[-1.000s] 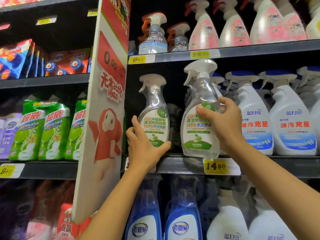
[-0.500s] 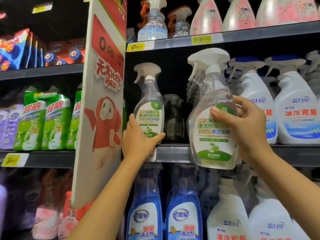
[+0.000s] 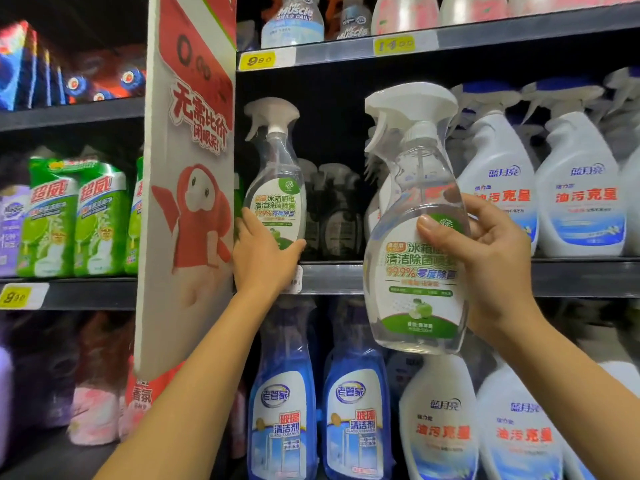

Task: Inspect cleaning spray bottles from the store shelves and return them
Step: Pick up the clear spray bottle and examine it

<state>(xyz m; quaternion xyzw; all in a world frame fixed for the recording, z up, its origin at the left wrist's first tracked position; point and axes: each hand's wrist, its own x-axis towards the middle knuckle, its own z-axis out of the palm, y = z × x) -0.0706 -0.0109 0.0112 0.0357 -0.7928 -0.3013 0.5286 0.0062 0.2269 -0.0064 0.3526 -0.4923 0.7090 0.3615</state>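
Head view: right hand (image 3: pixel 491 268) holds clear spray bottle (image 3: pixel 415 292) off the shelf (image 3: pixel 332 278), label camera-facing for reading; left hand (image 3: pixel 259 261) at 9 o'clock seemingly clasps second bottle (image 3: pixel 277 174), steadying it

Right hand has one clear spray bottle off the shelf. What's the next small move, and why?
Probably draw the second clear bottle off the shelf with the left hand: its fingers wrap the bottle's base while it stands upright there, and the right hand holds the first bottle out front, label facing us.
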